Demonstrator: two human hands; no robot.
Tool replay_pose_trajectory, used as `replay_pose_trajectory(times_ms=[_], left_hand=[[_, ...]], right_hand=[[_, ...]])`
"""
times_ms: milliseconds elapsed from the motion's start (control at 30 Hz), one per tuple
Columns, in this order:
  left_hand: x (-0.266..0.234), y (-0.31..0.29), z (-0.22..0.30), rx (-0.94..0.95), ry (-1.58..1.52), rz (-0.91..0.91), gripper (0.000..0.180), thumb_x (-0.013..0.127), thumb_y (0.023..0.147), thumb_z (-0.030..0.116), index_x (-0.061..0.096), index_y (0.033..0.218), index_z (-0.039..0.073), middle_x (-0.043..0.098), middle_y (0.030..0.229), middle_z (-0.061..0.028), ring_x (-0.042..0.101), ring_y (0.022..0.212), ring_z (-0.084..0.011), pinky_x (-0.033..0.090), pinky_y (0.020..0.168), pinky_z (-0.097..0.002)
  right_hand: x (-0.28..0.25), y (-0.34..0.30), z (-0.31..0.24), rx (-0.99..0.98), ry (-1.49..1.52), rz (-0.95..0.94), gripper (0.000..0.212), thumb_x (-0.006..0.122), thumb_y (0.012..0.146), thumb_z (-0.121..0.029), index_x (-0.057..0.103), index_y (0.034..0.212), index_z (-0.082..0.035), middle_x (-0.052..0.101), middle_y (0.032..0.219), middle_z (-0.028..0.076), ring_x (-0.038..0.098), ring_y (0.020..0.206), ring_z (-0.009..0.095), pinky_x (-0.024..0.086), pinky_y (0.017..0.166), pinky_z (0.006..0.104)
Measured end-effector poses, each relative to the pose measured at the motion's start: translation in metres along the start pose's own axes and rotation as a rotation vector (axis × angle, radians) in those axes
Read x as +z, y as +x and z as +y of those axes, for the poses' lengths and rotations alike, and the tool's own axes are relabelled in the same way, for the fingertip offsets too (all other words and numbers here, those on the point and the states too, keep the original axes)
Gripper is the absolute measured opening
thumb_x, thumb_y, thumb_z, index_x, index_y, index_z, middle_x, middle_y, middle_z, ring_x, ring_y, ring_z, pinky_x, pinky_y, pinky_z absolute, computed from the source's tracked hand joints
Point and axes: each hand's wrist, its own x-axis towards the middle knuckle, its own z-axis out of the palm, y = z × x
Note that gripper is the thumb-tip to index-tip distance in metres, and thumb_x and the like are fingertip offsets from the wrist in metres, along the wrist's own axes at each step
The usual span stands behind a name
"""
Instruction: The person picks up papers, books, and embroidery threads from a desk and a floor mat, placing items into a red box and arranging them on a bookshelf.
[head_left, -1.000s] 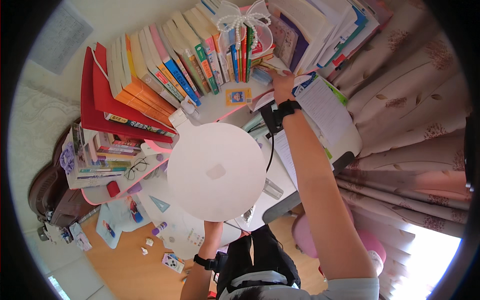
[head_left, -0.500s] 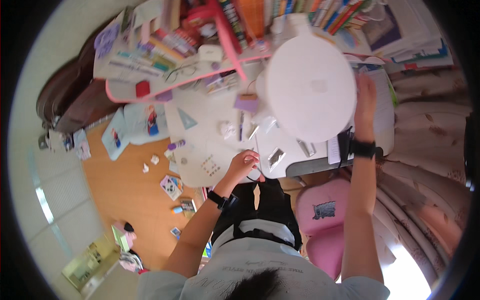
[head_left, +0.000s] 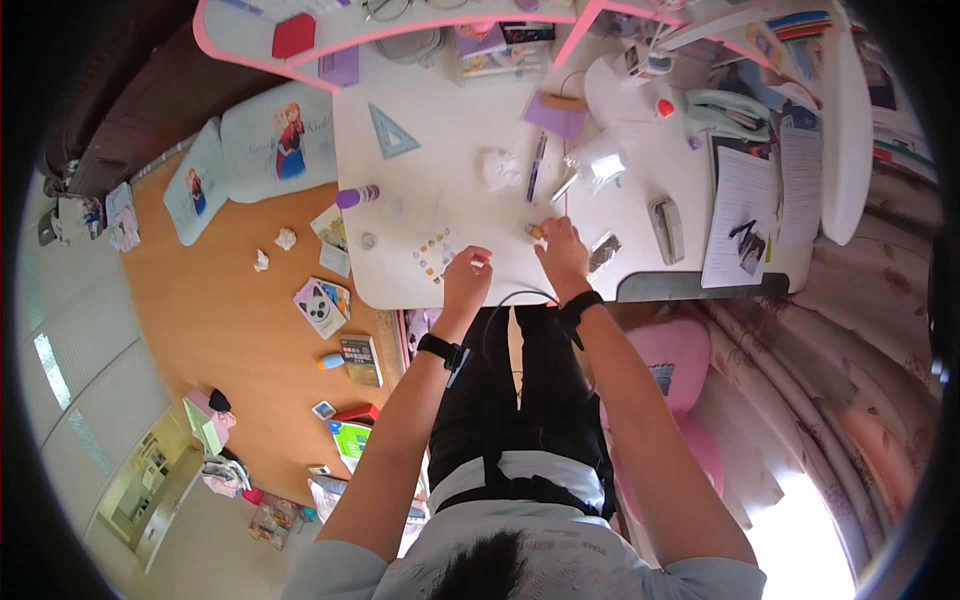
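Observation:
Over the near edge of the white desk (head_left: 400,285), my left hand (head_left: 467,278) is closed in a pinch; a small whitish bit shows at its fingertips, too small to name. Just to its left lie several small round stickers or beads (head_left: 434,254) in loose rows. My right hand (head_left: 563,255) reaches down to the desktop, its fingers closed on a small yellow-brown piece (head_left: 536,232). Beside that hand lies a small clear packet with dark contents (head_left: 604,254). Farther off are a purple pen (head_left: 537,166), a crumpled white tissue (head_left: 499,169) and a clear plastic bag (head_left: 601,163).
A grey stapler (head_left: 666,230) and written papers (head_left: 738,215) lie on the right. The white lamp head (head_left: 848,130) stands edge-on beyond them. A blue set square (head_left: 392,131) and a purple glue stick (head_left: 358,196) lie on the left. A pink chair (head_left: 665,360) is below the desk.
My right hand has left the lamp head and come down to the desk near my left hand. The lamp head has swung away to the right and tipped edge-on. The view has shifted nearer.

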Motion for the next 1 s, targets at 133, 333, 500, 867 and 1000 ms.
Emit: replay_pose_trajectory(times_ms=[133, 333, 500, 867, 1000], left_hand=[[0.002, -0.006, -0.011, -0.007, -0.051, -0.025, 0.017, 0.053, 0.071, 0.005, 0.058, 0.087, 0.005, 0.060, 0.081, -0.0058, 0.057, 0.067, -0.0159, 0.045, 0.062, -0.0262], [0.007, -0.006, -0.024, 0.024, -0.151, -0.006, 0.020, 0.057, 0.072, 0.007, 0.058, 0.092, 0.005, 0.060, 0.081, -0.0050, 0.058, 0.071, -0.0136, 0.046, 0.062, -0.0263], [0.004, 0.016, -0.008, -0.279, -0.588, -0.151, 0.024, 0.054, 0.083, 0.019, 0.056, 0.098, 0.000, 0.062, 0.090, -0.0083, 0.060, 0.080, -0.0119, 0.046, 0.064, -0.0229], [-0.021, 0.016, -0.002, -0.296, -0.814, -0.223, 0.018, 0.051, 0.082, 0.014, 0.058, 0.092, 0.001, 0.061, 0.083, -0.0040, 0.058, 0.077, -0.0106, 0.044, 0.070, -0.0222], [-0.030, 0.021, -0.003, -0.238, -0.823, -0.275, 0.018, 0.050, 0.083, 0.014, 0.057, 0.093, 0.001, 0.060, 0.084, -0.0043, 0.057, 0.078, -0.0110, 0.044, 0.071, -0.0230]], right_hand=[[0.016, 0.003, 0.003, 0.010, 0.042, 0.052, 0.024, 0.067, 0.064, -0.014, 0.053, 0.084, -0.011, 0.050, 0.088, 0.005, 0.051, 0.088, 0.023, 0.047, 0.070, 0.0345], [0.022, -0.007, -0.010, -0.197, 0.173, 0.184, 0.022, 0.066, 0.062, -0.011, 0.057, 0.083, -0.009, 0.053, 0.090, 0.005, 0.049, 0.087, 0.026, 0.041, 0.077, 0.0358], [0.018, -0.016, -0.034, -0.205, 0.519, 0.115, 0.022, 0.065, 0.065, -0.004, 0.057, 0.086, -0.006, 0.057, 0.086, 0.006, 0.053, 0.085, 0.024, 0.043, 0.074, 0.0326], [0.019, -0.019, -0.044, 0.034, 0.995, -0.130, 0.019, 0.060, 0.075, -0.001, 0.057, 0.094, 0.000, 0.060, 0.087, 0.004, 0.056, 0.076, 0.010, 0.045, 0.068, 0.0216], [0.009, -0.011, -0.046, 0.068, 1.109, -0.271, 0.021, 0.060, 0.077, -0.003, 0.055, 0.097, 0.001, 0.058, 0.092, 0.004, 0.056, 0.080, 0.011, 0.045, 0.070, 0.0218]])
